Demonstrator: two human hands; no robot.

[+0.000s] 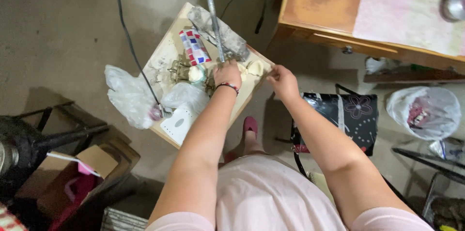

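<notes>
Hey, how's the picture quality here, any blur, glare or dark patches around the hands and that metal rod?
Head view: the left hand gripping the metal rod and the right hand at the board's edge look soft; the white plastic bag is bright and washed out; the lower left corner is in shadow; edges bend, wide-angle.

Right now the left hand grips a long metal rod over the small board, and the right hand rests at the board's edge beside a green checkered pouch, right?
Nearly. The head view shows the pouch is red, white and blue checkered, and it lies left of the left hand; the rod, board and right hand are as you say.

Single head-worn view, looking steeply down, close over the low board (167, 56), floor around
</notes>
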